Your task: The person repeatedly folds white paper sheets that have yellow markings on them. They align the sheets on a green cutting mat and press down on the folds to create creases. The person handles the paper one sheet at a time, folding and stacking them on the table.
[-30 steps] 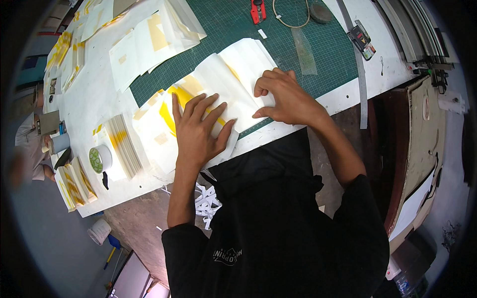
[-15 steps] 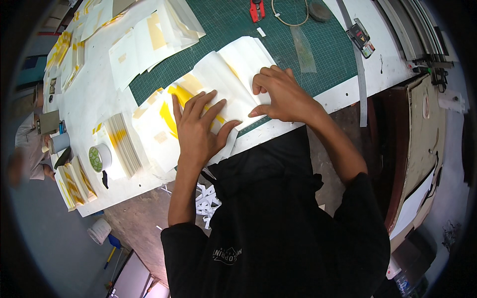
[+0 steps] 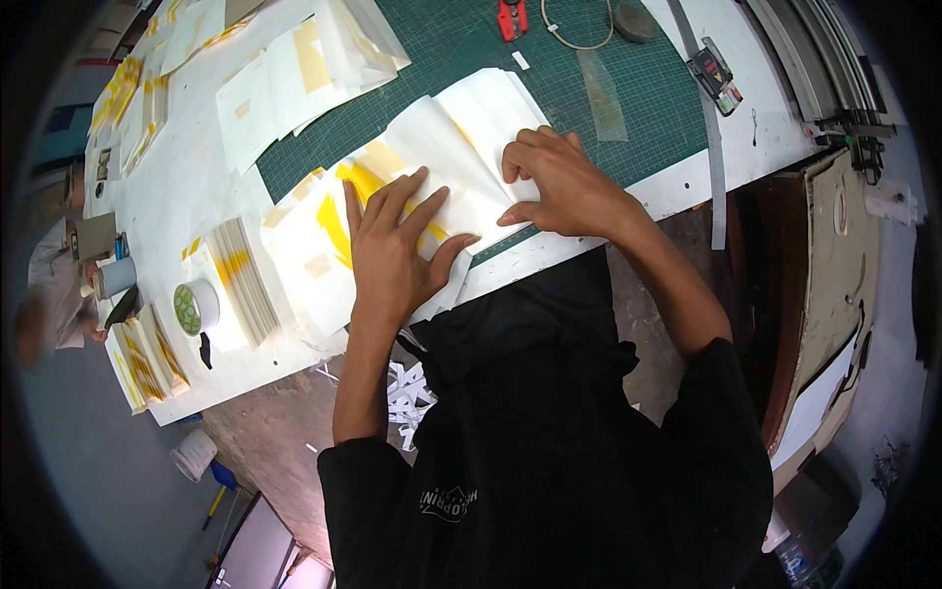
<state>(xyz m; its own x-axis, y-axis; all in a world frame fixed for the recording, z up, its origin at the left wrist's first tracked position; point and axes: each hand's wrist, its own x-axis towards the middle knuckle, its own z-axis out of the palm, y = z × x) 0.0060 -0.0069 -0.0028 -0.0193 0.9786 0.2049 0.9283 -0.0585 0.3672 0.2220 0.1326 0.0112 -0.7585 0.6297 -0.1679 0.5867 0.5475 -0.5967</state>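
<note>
Evidently light stuff: white sheets (image 3: pixel 432 137) with yellow patches, opened out at the near edge of the white table (image 3: pixel 667 187), partly over the green cutting mat (image 3: pixel 648 137). Left hand (image 3: pixel 391 255) lies palm down on the left portion, fingers spread wide, thumb well out; it rests on the paper, nothing gripped. Right hand (image 3: pixel 561 185) is half curled on the right portion, thumb apart from the bent fingers, tips down at the paper; whether a leaf is pinched there, I cannot tell from where I stand. A raised fold runs between the hands, so I judge the sheets limp rather than stiff, springy along the fold, quick to crease under a hard fingertip. Surface looks smooth; layers would likely slide over one another unless a flat palm bears on them. Best hold, to my mind: broad pressure on the left part, with a light pinch at the outer right edge or near corner, off the fold. Little weight to carry, I'd say; wrinkling is the greater risk. Beside them, leftward, a folded stack (image 3: pixel 250 285) and a tape roll (image 3: pixel 200 306).
</note>
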